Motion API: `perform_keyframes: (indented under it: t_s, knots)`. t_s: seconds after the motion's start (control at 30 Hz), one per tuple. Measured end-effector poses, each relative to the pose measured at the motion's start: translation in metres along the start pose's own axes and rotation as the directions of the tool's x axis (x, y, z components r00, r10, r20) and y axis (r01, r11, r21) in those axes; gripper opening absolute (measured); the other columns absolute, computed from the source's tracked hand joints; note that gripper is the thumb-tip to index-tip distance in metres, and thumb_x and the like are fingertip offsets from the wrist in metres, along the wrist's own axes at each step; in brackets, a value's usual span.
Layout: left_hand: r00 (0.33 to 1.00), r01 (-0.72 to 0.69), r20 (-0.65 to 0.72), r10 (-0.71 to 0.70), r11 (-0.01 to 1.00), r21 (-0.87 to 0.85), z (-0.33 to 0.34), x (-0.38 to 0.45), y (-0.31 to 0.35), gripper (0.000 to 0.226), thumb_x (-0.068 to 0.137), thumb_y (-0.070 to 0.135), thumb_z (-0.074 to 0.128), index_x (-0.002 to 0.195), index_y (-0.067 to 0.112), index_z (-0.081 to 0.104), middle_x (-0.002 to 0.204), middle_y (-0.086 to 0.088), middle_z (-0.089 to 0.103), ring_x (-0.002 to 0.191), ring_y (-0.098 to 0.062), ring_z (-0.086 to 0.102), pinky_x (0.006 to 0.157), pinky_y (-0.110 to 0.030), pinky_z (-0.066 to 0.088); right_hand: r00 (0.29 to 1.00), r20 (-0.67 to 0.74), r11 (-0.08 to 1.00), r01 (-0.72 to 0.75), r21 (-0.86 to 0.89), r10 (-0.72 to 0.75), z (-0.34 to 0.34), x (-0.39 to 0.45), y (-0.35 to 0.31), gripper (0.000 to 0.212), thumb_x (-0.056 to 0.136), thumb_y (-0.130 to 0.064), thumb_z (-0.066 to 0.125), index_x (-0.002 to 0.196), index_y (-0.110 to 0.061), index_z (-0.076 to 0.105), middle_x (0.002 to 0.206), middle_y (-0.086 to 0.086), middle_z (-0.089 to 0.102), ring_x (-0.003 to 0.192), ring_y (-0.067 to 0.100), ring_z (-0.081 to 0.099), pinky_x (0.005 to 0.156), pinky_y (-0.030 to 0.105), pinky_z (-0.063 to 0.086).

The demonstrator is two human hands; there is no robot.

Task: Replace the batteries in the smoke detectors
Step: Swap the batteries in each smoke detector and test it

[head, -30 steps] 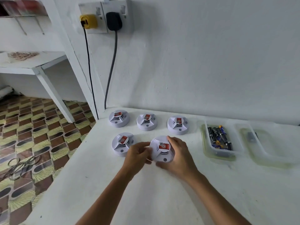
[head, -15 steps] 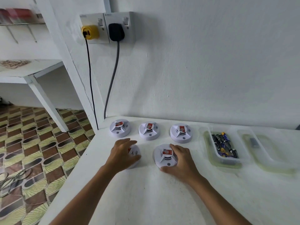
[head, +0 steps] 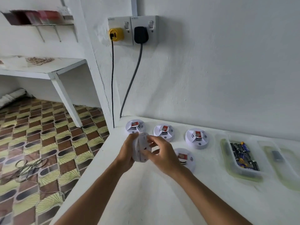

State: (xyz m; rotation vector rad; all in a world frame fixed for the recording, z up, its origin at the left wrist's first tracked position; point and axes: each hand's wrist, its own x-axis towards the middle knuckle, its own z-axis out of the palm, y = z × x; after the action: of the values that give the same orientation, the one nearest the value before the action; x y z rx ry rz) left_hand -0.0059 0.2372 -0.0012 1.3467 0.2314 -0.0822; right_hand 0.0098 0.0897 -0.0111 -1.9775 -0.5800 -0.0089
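**White detector lifted and turned on edge**

White plaster covers the table [head: 146,192] you work at, the largest thing in view, running from the corner under the wall sockets out to your right. On its right side sit two clear plastic tubs: the nearer tub [head: 227,161] holds a heap of loose batteries [head: 243,153], the farther tub [head: 289,174] holds one small dark item you cannot make out. Four smoke detectors lie face up on the table, three in a back row and one front detector [head: 188,157] just beside your right wrist.

A second ago both of your hands were down on the front pair of detectors. Now the left one of that pair is off the table: the lifted detector [head: 140,147] stands on edge between your hands, its back facing right. Your left hand [head: 127,153] grips its rim from behind, fingers curled round it. Your right hand [head: 162,153] pinches at the back plate with its fingers [head: 150,141].

That likely means you are starting on the battery cover; no old cell is out yet.
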Motion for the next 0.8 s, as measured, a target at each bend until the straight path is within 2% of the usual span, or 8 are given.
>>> perform_keyframes:
  t_s: [0.07,0.13,0.23,0.43,0.6,0.7,0.73,0.8]
  knots:
    - [0.999,0.047,0.031,-0.042,0.984,-0.170,-0.003,-0.008,0.006,0.054,0.096,0.038,0.031,0.090,0.011,0.077,0.097,-0.017,0.072,0.088,-0.028,0.071,0.066,-0.037,0.057,0.998,0.045,0.999,-0.037,0.040,0.035,0.006,0.006,-0.005,0.064,0.070,-0.039,0.079,0.127,-0.021,0.054,0.114,-0.007,0.058,0.100,0.006,0.057,0.078,0.023,0.055]
    - [0.997,0.072,0.012,-0.071,0.966,-0.249,-0.005,-0.011,0.007,0.054,0.095,0.039,0.032,0.090,0.011,0.077,0.101,-0.019,0.070,0.089,-0.030,0.069,0.069,-0.038,0.056,0.997,0.044,0.996,-0.070,0.049,0.067,0.008,0.010,-0.006,0.071,0.062,-0.041,0.085,0.124,-0.019,0.055,0.112,-0.005,0.058,0.095,0.008,0.058,0.074,0.020,0.054]
    - [0.992,0.084,-0.074,-0.103,0.970,-0.227,-0.009,-0.016,0.010,0.048,0.090,0.042,0.038,0.104,0.009,0.070,0.105,-0.021,0.065,0.095,-0.033,0.062,0.077,-0.040,0.048,0.985,0.111,0.990,-0.138,0.038,0.133,0.007,0.014,-0.010,0.067,0.058,-0.033,0.090,0.115,-0.020,0.056,0.106,-0.004,0.061,0.088,0.010,0.060,0.071,0.020,0.052]
    - [0.975,0.175,-0.104,-0.194,0.970,-0.168,-0.003,-0.022,0.012,0.042,0.090,0.042,0.038,0.096,0.013,0.068,0.087,-0.011,0.069,0.078,-0.026,0.065,0.070,-0.039,0.048,0.965,0.216,0.987,-0.160,0.035,0.149,-0.004,0.014,-0.016,0.059,0.061,-0.022,0.088,0.109,-0.022,0.054,0.110,-0.004,0.059,0.095,0.008,0.058,0.071,0.018,0.050]
    - [0.960,0.212,-0.155,-0.233,0.967,-0.144,-0.004,-0.023,0.011,0.041,0.093,0.043,0.037,0.099,0.015,0.067,0.087,-0.013,0.069,0.083,-0.028,0.064,0.081,-0.047,0.050,0.919,0.337,0.956,-0.261,0.130,0.206,-0.004,0.017,-0.017,0.063,0.059,-0.016,0.086,0.113,-0.019,0.053,0.107,-0.003,0.062,0.095,0.015,0.062,0.076,0.027,0.056]
    - [0.955,0.218,-0.170,-0.243,0.963,-0.158,-0.011,-0.029,0.011,0.043,0.092,0.044,0.037,0.098,0.013,0.066,0.084,-0.016,0.068,0.083,-0.031,0.062,0.086,-0.049,0.050,0.870,0.429,0.875,-0.386,0.291,0.241,0.007,0.019,-0.012,0.067,0.050,-0.021,0.080,0.111,-0.015,0.053,0.101,0.003,0.064,0.088,0.020,0.065,0.075,0.032,0.056]
    - [0.954,0.206,-0.186,-0.237,0.964,-0.170,-0.017,-0.030,0.010,0.044,0.092,0.045,0.036,0.099,0.012,0.065,0.087,-0.017,0.067,0.085,-0.032,0.061,0.085,-0.049,0.049,0.847,0.465,0.821,-0.445,0.358,0.256,0.011,0.020,-0.011,0.066,0.049,-0.021,0.078,0.109,-0.012,0.053,0.095,0.004,0.065,0.081,0.020,0.065,0.073,0.033,0.055]
    - [0.942,0.183,-0.248,-0.227,0.965,-0.188,-0.033,-0.032,0.010,0.046,0.091,0.047,0.037,0.105,0.011,0.062,0.096,-0.020,0.063,0.091,-0.035,0.059,0.080,-0.049,0.050,0.820,0.472,0.768,-0.519,0.375,0.323,0.018,0.024,-0.009,0.057,0.053,-0.020,0.077,0.106,-0.011,0.054,0.089,0.004,0.064,0.070,0.017,0.062,0.068,0.031,0.049]
